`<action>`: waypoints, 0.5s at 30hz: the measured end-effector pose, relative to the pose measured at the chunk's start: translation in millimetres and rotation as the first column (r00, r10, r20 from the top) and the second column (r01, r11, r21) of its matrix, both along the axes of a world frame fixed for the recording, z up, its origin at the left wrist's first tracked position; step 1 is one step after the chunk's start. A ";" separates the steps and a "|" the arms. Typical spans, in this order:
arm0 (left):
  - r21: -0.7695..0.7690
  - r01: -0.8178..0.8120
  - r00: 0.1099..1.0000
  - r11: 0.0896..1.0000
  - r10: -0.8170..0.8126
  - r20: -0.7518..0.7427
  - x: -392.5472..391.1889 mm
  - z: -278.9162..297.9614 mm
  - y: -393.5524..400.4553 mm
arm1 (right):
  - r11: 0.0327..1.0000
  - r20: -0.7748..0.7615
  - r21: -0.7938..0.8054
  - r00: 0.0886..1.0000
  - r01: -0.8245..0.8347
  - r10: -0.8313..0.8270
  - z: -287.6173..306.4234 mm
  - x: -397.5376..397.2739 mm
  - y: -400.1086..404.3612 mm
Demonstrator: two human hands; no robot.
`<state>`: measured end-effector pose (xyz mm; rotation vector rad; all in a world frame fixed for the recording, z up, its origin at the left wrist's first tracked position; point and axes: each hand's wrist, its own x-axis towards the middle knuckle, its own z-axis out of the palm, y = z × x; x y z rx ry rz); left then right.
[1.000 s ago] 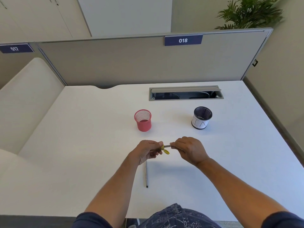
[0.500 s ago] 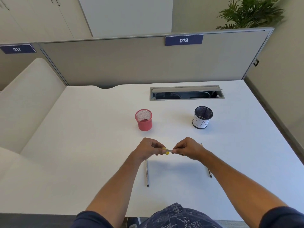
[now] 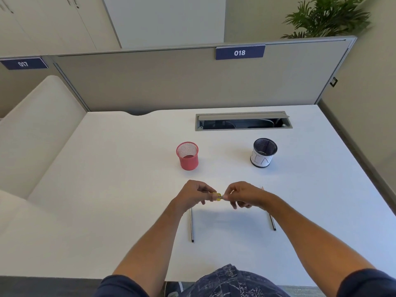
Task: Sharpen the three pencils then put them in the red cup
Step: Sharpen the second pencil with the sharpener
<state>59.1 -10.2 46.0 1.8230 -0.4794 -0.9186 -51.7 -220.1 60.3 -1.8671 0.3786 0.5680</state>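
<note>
My left hand (image 3: 191,195) pinches a small yellow sharpener (image 3: 218,197) above the white desk (image 3: 128,189). My right hand (image 3: 246,195) grips a pencil (image 3: 225,197) whose end meets the sharpener; my fingers hide most of it. A second pencil (image 3: 191,226) lies on the desk under my left wrist, pointing away from me. A third pencil (image 3: 272,221) lies under my right wrist. The red mesh cup (image 3: 188,157) stands upright and holds no pencils, just beyond my left hand.
A black mesh cup with a white label (image 3: 263,154) stands to the right of the red one. An open cable tray (image 3: 243,121) is set into the desk at the back, in front of a grey divider (image 3: 192,82). A cream seat (image 3: 32,136) lies to the left.
Both hands stayed together at the sharpener while my right hand turned at the wrist. The pencil lying on the right has come into view from under my right hand.
</note>
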 end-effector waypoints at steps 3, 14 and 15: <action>0.020 -0.049 0.993 0.999 0.051 -0.105 2.1 -4.3 6.0 | 0.974 0.184 -0.213 0.976 -0.078 0.118 1.1 0.3 0.6; 0.041 -0.172 0.863 0.984 0.170 -0.476 7.5 -2.5 8.3 | 0.663 0.698 -0.689 0.513 0.293 0.499 -27.8 -12.3 6.9; 0.048 -0.166 0.857 0.985 0.168 -0.488 7.0 -2.1 7.5 | 0.633 0.700 -0.702 0.485 0.326 0.525 -29.6 -12.3 6.0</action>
